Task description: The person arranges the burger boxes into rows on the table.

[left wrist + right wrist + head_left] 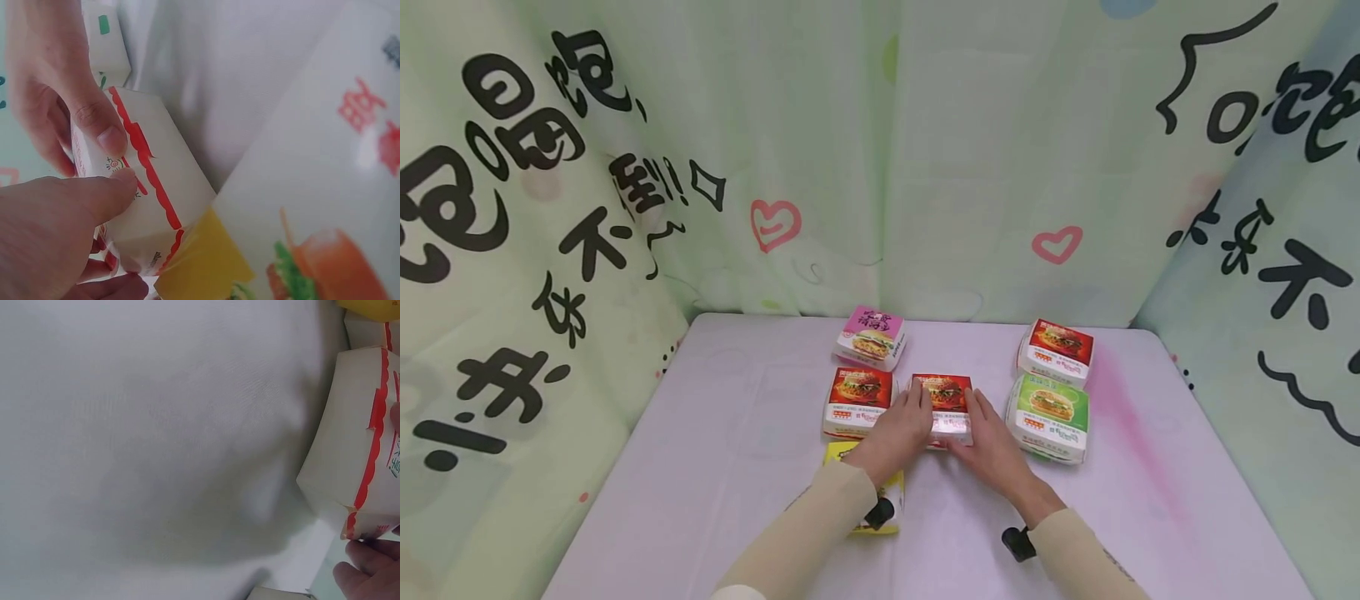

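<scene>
A red and white burger box sits in the middle of the table, held from both sides. My left hand grips its left side, and my right hand grips the right side. In the left wrist view the thumbs of the left hand and right hand lie on the white front of the burger box, below its red scalloped edge. The right wrist view shows the burger box at the right edge, with right-hand fingers at its corner.
Left of the held box stand a purple box, another red box and a yellow box, partly under my left forearm. On the right, a red box stands behind a green box. Printed curtains surround the table.
</scene>
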Demonstrator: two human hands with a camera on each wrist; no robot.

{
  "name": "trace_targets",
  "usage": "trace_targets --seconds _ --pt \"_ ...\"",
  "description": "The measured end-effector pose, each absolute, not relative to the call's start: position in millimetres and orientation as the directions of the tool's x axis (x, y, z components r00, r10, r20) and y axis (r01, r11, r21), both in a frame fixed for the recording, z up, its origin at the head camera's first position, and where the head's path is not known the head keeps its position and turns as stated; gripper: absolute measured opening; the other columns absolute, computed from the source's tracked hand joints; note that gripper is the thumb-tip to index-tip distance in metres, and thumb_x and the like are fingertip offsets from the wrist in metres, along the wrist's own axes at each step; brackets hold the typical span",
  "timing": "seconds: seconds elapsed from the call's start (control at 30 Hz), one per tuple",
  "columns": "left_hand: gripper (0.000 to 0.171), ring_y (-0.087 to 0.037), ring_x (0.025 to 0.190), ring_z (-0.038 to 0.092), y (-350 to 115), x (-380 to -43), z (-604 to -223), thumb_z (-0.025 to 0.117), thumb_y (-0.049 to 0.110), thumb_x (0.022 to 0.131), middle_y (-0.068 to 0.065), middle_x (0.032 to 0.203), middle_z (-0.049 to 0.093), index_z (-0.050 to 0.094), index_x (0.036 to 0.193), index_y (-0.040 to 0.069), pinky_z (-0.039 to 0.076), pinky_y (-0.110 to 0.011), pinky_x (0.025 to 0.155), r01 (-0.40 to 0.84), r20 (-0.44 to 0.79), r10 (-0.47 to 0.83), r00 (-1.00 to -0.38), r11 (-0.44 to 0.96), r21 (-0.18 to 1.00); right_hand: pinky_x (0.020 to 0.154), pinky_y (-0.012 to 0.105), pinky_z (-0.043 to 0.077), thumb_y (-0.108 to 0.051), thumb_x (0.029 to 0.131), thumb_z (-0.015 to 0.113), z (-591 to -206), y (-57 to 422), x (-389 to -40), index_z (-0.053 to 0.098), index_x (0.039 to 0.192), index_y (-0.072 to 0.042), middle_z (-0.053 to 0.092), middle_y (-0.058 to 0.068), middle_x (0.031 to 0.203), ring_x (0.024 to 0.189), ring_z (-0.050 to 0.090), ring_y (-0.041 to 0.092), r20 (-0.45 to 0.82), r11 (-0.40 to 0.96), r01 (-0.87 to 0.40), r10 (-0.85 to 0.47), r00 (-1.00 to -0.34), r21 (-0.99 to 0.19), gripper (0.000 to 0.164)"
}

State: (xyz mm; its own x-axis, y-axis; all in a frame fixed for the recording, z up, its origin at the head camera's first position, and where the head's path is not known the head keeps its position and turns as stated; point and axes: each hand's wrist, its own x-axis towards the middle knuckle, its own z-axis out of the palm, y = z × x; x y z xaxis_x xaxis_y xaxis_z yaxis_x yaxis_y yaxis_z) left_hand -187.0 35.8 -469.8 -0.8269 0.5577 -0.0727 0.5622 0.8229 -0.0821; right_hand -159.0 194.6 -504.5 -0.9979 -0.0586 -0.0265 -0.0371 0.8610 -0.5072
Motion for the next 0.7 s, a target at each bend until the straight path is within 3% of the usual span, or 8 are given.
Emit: trace_targets --seconds 0.13,0.33,0.7 --pt "0.073 -0.024 0.125 0.042 37 -188 -469 0.059 0.039 0.084 -0.016 0.145 0.028 0.029 0.139 0.003 0.042 -0.032 0.098 0.546 -0.093 0.540 -0.837 0.836 -0.061 0.101 0.052 0.033 -0.049 0.075 0.065 -508 195 -160 0.014 0.144 -0.009 0.019 0.018 0.147 0.130 0.028 0.037 -0.023 0.863 -0.030 -0.049 -0.999 -0.504 0.095" --pt "0.075 -0.022 0.134 0.029 29 -195 -461 0.055 0.046 0.084 -0.008 0.147 0.025 0.025 0.141 0.009 0.030 -0.035 0.107 0.460 -0.145 0.477 -0.867 0.877 0.137 0.101 0.053 0.033 -0.060 0.070 0.063 -507 197 -160 0.016 0.143 -0.010 0.018 0.016 0.147 0.131 0.027 0.035 -0.009 0.865 -0.032 -0.043 -0.999 -0.501 0.101" --pt "0.066 -0.023 0.136 0.024 -11 -228 -446 0.050 0.037 0.089 -0.006 0.148 0.023 0.020 0.143 0.014 0.028 -0.040 0.108 0.318 -0.111 0.366 -0.924 0.895 0.313 0.102 0.054 0.031 -0.056 0.073 0.062 -481 189 -180 0.021 0.142 -0.012 0.017 0.013 0.148 0.132 0.025 0.034 0.053 0.869 -0.098 -0.083 -0.995 -0.485 0.092"
